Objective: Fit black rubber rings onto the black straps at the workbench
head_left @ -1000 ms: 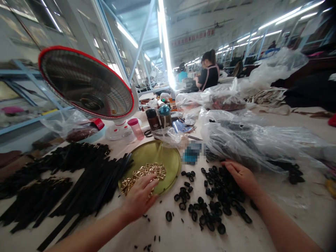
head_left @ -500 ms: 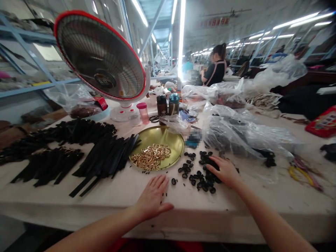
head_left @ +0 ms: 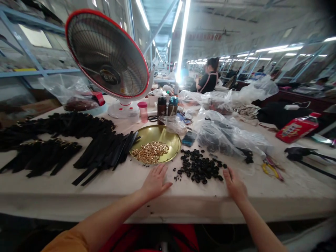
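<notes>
My left hand (head_left: 154, 182) lies palm down on the pale table, fingers stretched out, near the front rim of a gold-coloured round tray (head_left: 173, 144). Gold metal buckles or clasps (head_left: 151, 152) are heaped in that tray. Right of this hand spreads a single-layer patch of small round black pieces (head_left: 201, 166), with tiny black bits (head_left: 177, 177) at its left edge. My right hand (head_left: 235, 184) rests at the patch's right edge, fingers extended and slightly blurred. One black piece (head_left: 225, 166) is at its fingertips, seemingly touched rather than gripped.
Black straps (head_left: 102, 150) lie in piles at left, behind them a red-rimmed fan-shaped heater (head_left: 109, 56). Bottles (head_left: 162, 107) stand behind the tray. Clear plastic bags (head_left: 223, 134), yellow-handled pliers (head_left: 270, 169) and a red jug (head_left: 298, 127) are at right. A person (head_left: 208, 78) works farther back.
My right hand has moved off the black pieces to their right edge and nearer me. The pieces are more numerous and spread flatter. My left hand stays flat; the view has shifted.
</notes>
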`<state>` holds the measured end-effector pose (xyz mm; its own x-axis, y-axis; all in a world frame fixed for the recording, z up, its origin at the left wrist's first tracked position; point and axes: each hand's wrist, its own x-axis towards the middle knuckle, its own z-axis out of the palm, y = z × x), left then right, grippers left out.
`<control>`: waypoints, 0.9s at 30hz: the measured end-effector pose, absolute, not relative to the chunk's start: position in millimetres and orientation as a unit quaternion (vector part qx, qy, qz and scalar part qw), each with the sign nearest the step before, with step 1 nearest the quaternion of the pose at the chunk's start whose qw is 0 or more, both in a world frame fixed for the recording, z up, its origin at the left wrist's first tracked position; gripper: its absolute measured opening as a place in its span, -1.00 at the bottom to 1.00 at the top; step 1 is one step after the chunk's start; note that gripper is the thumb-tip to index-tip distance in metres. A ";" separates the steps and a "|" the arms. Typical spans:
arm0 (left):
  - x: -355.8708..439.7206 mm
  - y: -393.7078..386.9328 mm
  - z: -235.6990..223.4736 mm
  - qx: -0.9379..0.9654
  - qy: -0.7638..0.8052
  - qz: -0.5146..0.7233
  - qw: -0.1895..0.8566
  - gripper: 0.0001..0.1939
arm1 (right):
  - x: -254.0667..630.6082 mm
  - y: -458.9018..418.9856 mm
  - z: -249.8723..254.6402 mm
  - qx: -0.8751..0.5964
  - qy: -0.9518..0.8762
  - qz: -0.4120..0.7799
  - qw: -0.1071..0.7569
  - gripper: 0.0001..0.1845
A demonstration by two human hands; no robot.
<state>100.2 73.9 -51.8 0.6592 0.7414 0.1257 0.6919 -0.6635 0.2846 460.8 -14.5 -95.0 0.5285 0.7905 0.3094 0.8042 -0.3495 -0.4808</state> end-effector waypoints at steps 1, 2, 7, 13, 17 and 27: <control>82.5 72.6 -51.6 0.901 0.408 0.109 0.095 -0.31 | 458.4 -15.1 -97.3 -0.820 -0.488 -0.007 0.298 -0.17; 66.3 71.4 -51.4 0.897 0.421 0.104 0.083 -0.31 | 454.7 -14.9 -98.5 -0.819 -0.489 -0.004 0.299 -0.19; 14.8 61.0 -51.4 0.875 0.466 0.114 0.056 -0.33 | 440.1 -14.4 -94.8 -0.841 -0.440 -0.002 0.314 -0.30; -21.6 35.1 -41.6 0.838 0.487 0.196 0.151 -0.40 | 439.4 -20.2 -93.4 -0.863 -0.398 0.000 0.311 -0.40; -45.2 26.0 -32.5 0.810 0.503 0.230 0.198 -0.48 | 437.1 -21.7 -91.6 -0.873 -0.381 0.001 0.304 -0.42; -62.5 -4.2 -11.7 0.755 0.511 0.167 0.377 -0.54 | 434.1 -19.4 -94.5 -0.887 -0.349 -0.047 0.299 -0.55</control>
<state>-62.5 -4.2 -11.7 0.4224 0.8966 -0.1328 0.6453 -0.1946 0.7387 434.1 -19.4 -94.5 0.7520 0.5912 0.2915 0.6469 -0.5772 -0.4983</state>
